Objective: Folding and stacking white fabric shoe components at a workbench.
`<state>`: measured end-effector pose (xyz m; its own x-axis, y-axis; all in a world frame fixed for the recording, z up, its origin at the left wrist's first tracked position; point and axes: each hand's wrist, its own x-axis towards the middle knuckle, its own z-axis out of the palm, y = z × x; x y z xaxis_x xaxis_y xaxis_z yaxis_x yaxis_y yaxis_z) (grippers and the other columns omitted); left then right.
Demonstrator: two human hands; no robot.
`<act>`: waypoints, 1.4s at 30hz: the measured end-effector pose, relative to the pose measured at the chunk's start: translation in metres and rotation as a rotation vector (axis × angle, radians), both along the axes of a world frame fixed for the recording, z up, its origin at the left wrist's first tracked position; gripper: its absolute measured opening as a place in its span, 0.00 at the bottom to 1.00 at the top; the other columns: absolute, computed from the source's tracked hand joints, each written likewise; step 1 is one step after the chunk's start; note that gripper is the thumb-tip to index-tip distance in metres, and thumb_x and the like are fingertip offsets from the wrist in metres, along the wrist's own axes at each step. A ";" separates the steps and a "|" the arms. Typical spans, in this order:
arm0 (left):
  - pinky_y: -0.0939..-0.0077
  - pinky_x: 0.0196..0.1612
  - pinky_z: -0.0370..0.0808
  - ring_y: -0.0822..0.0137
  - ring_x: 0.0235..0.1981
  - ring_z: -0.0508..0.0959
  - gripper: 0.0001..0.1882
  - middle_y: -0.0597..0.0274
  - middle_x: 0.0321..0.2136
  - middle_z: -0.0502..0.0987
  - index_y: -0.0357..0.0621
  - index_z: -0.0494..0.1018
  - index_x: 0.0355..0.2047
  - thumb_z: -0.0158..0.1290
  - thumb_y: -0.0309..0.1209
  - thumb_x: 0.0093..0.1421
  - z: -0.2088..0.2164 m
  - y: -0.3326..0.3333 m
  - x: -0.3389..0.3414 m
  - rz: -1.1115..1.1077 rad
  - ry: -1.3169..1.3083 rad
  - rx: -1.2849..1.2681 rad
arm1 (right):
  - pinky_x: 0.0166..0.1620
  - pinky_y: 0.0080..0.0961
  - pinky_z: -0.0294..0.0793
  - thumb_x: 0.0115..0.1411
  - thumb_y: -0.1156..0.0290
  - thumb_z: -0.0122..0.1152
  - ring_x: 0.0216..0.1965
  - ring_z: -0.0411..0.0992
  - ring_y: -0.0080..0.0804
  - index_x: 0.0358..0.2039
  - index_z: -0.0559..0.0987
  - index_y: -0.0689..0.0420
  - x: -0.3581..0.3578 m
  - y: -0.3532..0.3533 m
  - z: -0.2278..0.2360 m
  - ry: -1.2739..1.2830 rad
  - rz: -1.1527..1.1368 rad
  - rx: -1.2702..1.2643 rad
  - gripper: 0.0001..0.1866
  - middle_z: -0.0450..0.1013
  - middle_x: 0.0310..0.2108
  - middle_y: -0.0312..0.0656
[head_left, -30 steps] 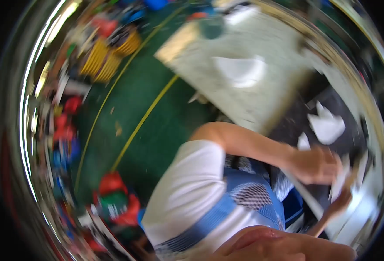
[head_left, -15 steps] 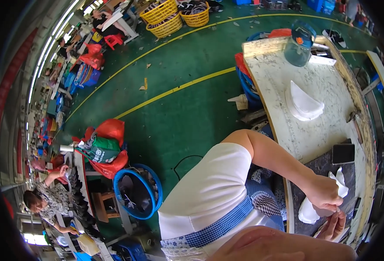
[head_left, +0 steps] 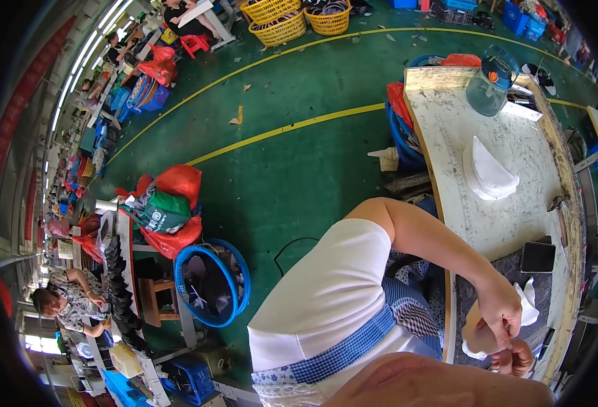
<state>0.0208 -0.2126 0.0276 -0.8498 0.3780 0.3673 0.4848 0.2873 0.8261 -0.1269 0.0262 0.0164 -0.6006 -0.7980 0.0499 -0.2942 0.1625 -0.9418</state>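
Note:
My left hand [head_left: 501, 306] reaches over a dark mat [head_left: 463, 298] on the worktable, fingers pinched together at the edge of a pale tan curved piece [head_left: 478, 330]. A white piece [head_left: 474, 353] shows at the lower rim of the tan one. Close below the left fingertips is my right hand [head_left: 516, 359], its fingers curled and closed. Whatever lies between those fingertips is too small to name. Beside the left hand lie white curved pieces [head_left: 529, 302] with pointed ends. Farther up the table stands a stack of similar white pieces [head_left: 490, 171].
A black phone [head_left: 537, 257] lies near the mat, with a hammer [head_left: 559, 214] beyond it. A water bottle [head_left: 489, 88] stands at the table's far end. Left of me are a blue basket [head_left: 207, 285], red bags [head_left: 180, 186] and a seated co-worker [head_left: 75, 298].
My left hand has lowered slightly and turned fingers down. The tan piece now shows more fully, covering most of the white piece. The right hand's fingers are more curled. The view has shifted a little.

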 end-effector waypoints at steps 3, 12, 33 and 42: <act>0.71 0.36 0.83 0.62 0.36 0.82 0.28 0.52 0.35 0.79 0.33 0.72 0.39 0.63 0.49 0.56 0.008 -0.001 -0.001 -0.225 -0.434 0.233 | 0.33 0.14 0.66 0.64 0.70 0.59 0.28 0.66 0.14 0.42 0.79 0.58 0.006 0.002 0.000 -0.030 -0.023 -0.040 0.08 0.73 0.29 0.30; 0.71 0.37 0.76 0.63 0.36 0.81 0.24 0.61 0.34 0.79 0.44 0.76 0.42 0.65 0.48 0.53 0.004 0.007 -0.015 0.118 0.248 0.242 | 0.33 0.13 0.66 0.65 0.69 0.59 0.29 0.66 0.14 0.42 0.79 0.58 0.029 -0.012 0.003 -0.134 -0.070 -0.160 0.08 0.73 0.30 0.30; 0.74 0.38 0.76 0.68 0.32 0.80 0.34 0.57 0.32 0.81 0.39 0.68 0.48 0.73 0.36 0.45 0.000 0.007 -0.010 -0.234 -0.562 0.438 | 0.13 0.13 0.56 0.56 0.59 0.66 0.09 0.58 0.15 0.23 0.74 0.60 0.073 -0.018 0.016 -0.446 0.304 -0.158 0.17 0.69 0.14 0.35; 0.73 0.42 0.71 0.66 0.43 0.73 0.32 0.62 0.39 0.74 0.48 0.77 0.48 0.72 0.43 0.43 0.012 -0.020 -0.008 -0.027 0.152 0.126 | 0.21 0.17 0.58 0.43 0.64 0.56 0.17 0.62 0.17 0.12 0.72 0.59 0.089 -0.050 0.034 -0.361 0.090 -0.058 0.12 0.66 0.14 0.31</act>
<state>0.0128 -0.2327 0.0395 -0.7711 0.3423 0.5369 0.6130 0.1714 0.7712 -0.0377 -0.0239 0.0499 -0.5154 -0.8504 -0.1056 0.0475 0.0946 -0.9944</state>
